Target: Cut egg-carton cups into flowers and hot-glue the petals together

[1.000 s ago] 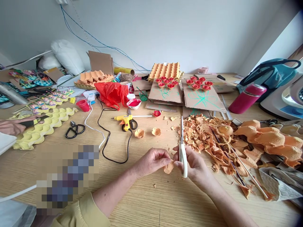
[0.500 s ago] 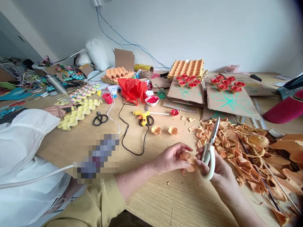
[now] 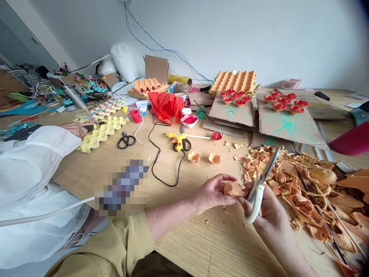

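My left hand (image 3: pixel 211 192) is closed around a small orange egg-carton cup (image 3: pixel 233 189), held just above the wooden table (image 3: pixel 184 246). My right hand (image 3: pixel 266 206) grips white-handled scissors (image 3: pixel 261 182) right beside the cup, blades pointing up and to the right over a heap of orange carton scraps (image 3: pixel 291 181). Two cut orange cups (image 3: pixel 204 157) lie on the table beyond my hands.
A yellow glue gun (image 3: pixel 178 139) with a black cord, black scissors (image 3: pixel 126 140), a red plastic bag (image 3: pixel 165 105), a bowl of red paint (image 3: pixel 189 120), cardboard sheets with red paper roses (image 3: pixel 284 100) and an orange egg tray (image 3: pixel 235 80) lie further back. A person in white (image 3: pixel 31 184) sits at my left by a yellow egg tray (image 3: pixel 100 130).
The view has swung left. My left hand has turned the carton cup and the scissors have tilted further right.
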Demonstrator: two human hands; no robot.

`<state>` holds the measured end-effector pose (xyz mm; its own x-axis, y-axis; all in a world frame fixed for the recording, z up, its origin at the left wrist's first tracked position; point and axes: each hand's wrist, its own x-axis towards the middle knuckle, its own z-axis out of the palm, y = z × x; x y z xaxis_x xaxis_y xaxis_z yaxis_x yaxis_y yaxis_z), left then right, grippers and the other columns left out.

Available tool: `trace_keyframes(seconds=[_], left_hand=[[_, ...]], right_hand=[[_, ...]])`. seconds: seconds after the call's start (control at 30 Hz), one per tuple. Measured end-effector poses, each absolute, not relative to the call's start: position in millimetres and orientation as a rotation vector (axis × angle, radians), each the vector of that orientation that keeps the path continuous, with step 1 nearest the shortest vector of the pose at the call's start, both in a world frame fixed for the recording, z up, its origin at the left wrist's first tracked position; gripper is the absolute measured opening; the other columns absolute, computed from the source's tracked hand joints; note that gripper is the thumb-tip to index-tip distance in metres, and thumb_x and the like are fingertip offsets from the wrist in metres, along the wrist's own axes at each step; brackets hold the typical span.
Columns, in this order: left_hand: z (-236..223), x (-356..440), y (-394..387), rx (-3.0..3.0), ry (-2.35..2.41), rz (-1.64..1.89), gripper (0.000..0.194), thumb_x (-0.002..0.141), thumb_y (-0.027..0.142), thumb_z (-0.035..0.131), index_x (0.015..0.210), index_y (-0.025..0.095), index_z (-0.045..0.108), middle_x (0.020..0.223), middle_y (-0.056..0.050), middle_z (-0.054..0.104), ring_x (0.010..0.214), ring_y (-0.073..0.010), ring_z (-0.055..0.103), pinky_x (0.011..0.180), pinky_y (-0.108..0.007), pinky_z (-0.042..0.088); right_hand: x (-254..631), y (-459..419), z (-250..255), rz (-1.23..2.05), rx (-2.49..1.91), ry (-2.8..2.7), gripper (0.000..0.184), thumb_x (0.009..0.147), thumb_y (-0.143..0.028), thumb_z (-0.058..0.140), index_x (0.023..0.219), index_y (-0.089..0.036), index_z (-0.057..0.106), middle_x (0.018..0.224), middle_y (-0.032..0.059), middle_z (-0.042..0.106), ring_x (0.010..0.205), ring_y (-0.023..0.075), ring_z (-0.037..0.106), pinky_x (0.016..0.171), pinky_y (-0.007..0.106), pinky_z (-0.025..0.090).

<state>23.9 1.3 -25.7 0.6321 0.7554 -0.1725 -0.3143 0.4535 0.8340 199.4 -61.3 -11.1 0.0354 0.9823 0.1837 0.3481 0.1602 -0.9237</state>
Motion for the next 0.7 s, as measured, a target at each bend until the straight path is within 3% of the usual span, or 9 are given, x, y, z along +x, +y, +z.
trace_keyframes(seconds=[0.1, 0.37, 0.53, 0.7], left_hand=[[-23, 25, 0, 0.83, 0.58, 0.75, 0.069, 0.054, 0.024, 0.095, 0.114, 0.02, 0.06, 0.101, -0.005, 0.069, 0.09, -0.0167, 0.065, 0.081, -0.029, 0.047], [-4, 22, -10, 0.794, 0.577, 0.848, 0.06, 0.061, 0.022, 0.092, 0.112, 0.019, 0.061, 0.1, -0.003, 0.069, 0.09, -0.0152, 0.065, 0.084, -0.027, 0.046], [-1, 17, -1, 0.808, 0.652, 0.945, 0.059, 0.065, 0.021, 0.089, 0.117, 0.02, 0.059, 0.096, -0.001, 0.069, 0.086, -0.0126, 0.063, 0.082, -0.026, 0.045], [8, 8, 11, 0.718, 0.604, 1.107, 0.054, 0.069, 0.017, 0.083, 0.117, 0.022, 0.06, 0.107, -0.003, 0.067, 0.098, -0.0165, 0.066, 0.087, -0.027, 0.048]], right_hand=[[196, -61, -8, 0.721, -1.339, -1.572, 0.024, 0.089, -0.041, 0.068, 0.104, -0.027, 0.055, 0.091, 0.002, 0.06, 0.081, 0.0191, 0.058, 0.072, 0.031, 0.048], [192, -62, -6, 0.72, -1.322, -1.56, 0.025, 0.089, -0.038, 0.069, 0.106, -0.026, 0.055, 0.097, 0.0036, 0.062, 0.085, 0.0204, 0.059, 0.075, 0.032, 0.049], [193, -63, 2, 0.96, -1.275, -1.472, 0.026, 0.09, -0.045, 0.066, 0.103, -0.024, 0.057, 0.09, 0.0032, 0.062, 0.08, 0.0189, 0.058, 0.069, 0.029, 0.048], [194, -61, 4, 1.542, -1.058, -1.295, 0.045, 0.089, -0.066, 0.056, 0.092, -0.021, 0.06, 0.064, -0.0001, 0.055, 0.054, 0.0138, 0.047, 0.049, 0.026, 0.037]])
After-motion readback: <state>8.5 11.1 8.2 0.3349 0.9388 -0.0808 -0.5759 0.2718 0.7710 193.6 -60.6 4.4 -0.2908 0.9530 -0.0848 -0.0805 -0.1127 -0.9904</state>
